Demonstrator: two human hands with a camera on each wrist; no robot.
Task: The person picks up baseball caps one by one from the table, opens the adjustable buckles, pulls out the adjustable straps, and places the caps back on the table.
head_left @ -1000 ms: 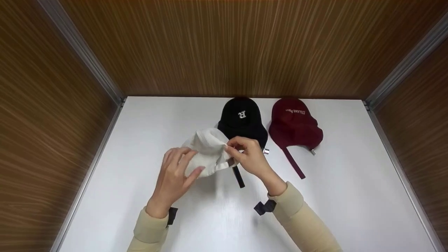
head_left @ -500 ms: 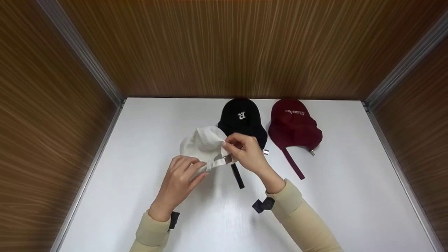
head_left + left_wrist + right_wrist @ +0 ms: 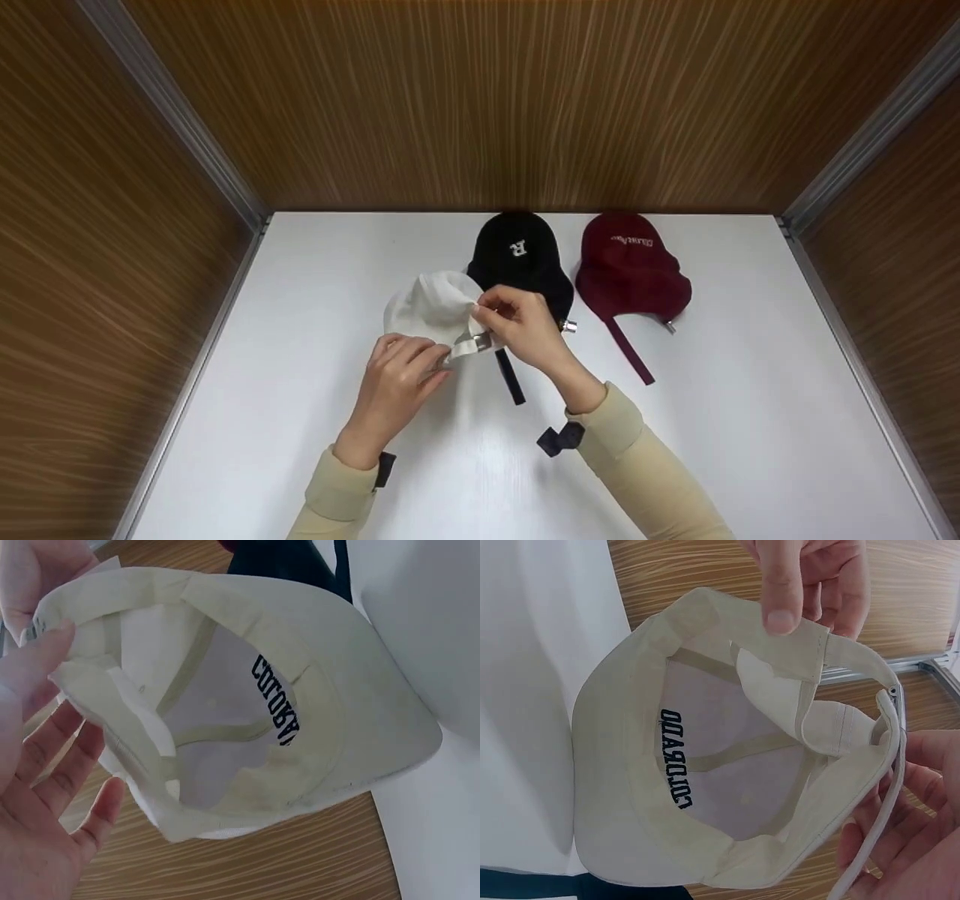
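Observation:
A white cap [image 3: 431, 304] is held up above the table between both hands. My left hand [image 3: 401, 379] grips the back edge beside the strap, its thumb on the inner side of the band in the right wrist view. At the other side of the back opening, my right hand [image 3: 529, 326] pinches the cap close to its strap and metal buckle [image 3: 898, 705]. The loose strap end [image 3: 870, 844] hangs beside the right fingers in the right wrist view. Dark printed letters [image 3: 274, 697] show inside the crown. The brim points down toward the table.
A black cap [image 3: 514, 244] with a white letter lies behind the right hand, its strap [image 3: 511, 379] reaching forward. To its right is a dark red cap [image 3: 630, 262]. Wood-patterned panels [image 3: 480, 105] enclose the white table [image 3: 315, 285] at the back and sides.
My left hand has moved right and closed on the cap's back edge; a second ago its fingers were spread wider. The right hand keeps its pinch and has shifted slightly left.

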